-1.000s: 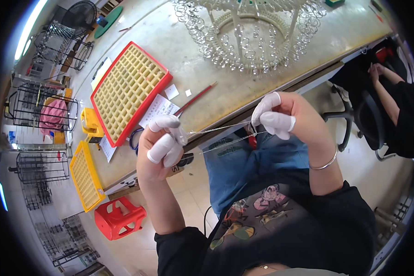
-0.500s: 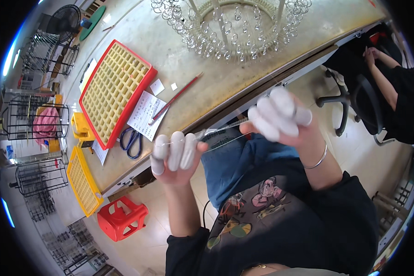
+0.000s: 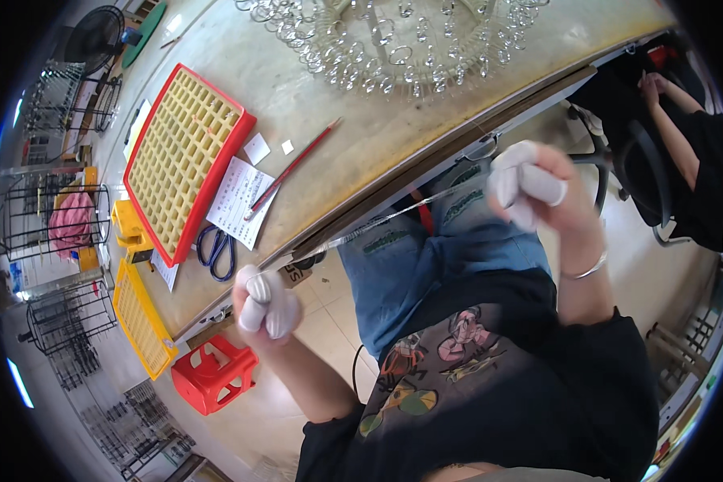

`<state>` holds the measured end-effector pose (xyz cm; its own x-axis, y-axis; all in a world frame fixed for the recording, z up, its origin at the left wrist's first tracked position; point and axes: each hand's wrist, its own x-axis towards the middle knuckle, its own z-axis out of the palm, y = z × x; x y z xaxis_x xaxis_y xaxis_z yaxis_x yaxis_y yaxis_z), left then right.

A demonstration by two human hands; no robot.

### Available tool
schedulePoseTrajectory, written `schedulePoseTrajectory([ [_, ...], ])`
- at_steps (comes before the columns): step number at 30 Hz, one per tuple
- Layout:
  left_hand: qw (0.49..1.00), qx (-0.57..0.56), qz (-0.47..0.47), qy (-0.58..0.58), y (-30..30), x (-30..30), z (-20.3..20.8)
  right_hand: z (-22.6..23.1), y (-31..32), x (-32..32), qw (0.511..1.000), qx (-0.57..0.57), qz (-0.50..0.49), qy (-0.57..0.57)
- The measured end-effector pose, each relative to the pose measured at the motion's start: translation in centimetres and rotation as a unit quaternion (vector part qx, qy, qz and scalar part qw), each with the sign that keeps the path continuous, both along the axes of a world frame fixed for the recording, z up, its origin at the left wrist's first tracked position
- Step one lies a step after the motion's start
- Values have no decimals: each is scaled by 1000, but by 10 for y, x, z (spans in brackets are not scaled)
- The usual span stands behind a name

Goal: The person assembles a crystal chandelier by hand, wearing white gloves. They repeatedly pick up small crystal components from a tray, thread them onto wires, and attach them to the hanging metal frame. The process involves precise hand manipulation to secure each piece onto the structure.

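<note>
A thin silvery strand (image 3: 406, 210), too fine to tell whether chain or thread, stretches across above my lap. My left hand (image 3: 267, 308), with white finger covers, is curled round its lower end just off the table's front edge. Higher up and to the right, my right hand (image 3: 532, 186), also in white finger covers and slightly blurred, grips the other end. Both hands are in the air, clear of the table. Beyond them on the table stands a round frame (image 3: 390, 60) hung with many clear glass-like rings and drops.
On the table (image 3: 313, 177) lie a red-rimmed tray of small cells (image 3: 186, 153), a red pencil (image 3: 297, 165), a written sheet (image 3: 241, 205) and blue-handled scissors (image 3: 215, 251). A yellow tray (image 3: 140, 321) and red stool (image 3: 214, 373) are at left. Another person (image 3: 675, 145) sits far right.
My hands have moved apart, the left down and leftward, the right up and rightward. Their fingers have curled into fists, and the strand now spans a longer stretch.
</note>
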<state>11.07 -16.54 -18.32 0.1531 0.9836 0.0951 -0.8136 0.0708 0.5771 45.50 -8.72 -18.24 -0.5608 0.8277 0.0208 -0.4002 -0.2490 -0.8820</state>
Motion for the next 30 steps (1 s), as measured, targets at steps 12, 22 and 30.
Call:
schedulePoseTrajectory([
  [12, 752, -145, 127, 630, -17, -39, 35, 34, 12, 95, 904, 80, -223, -356],
  [22, 704, -112, 167, 681, -13, -38, 31, -3, 32, 138, 862, 20, -503, -66],
  [30, 594, -13, 470, 653, -8, -33, 19, 16, 21, 107, 893, -67, -264, 358],
])
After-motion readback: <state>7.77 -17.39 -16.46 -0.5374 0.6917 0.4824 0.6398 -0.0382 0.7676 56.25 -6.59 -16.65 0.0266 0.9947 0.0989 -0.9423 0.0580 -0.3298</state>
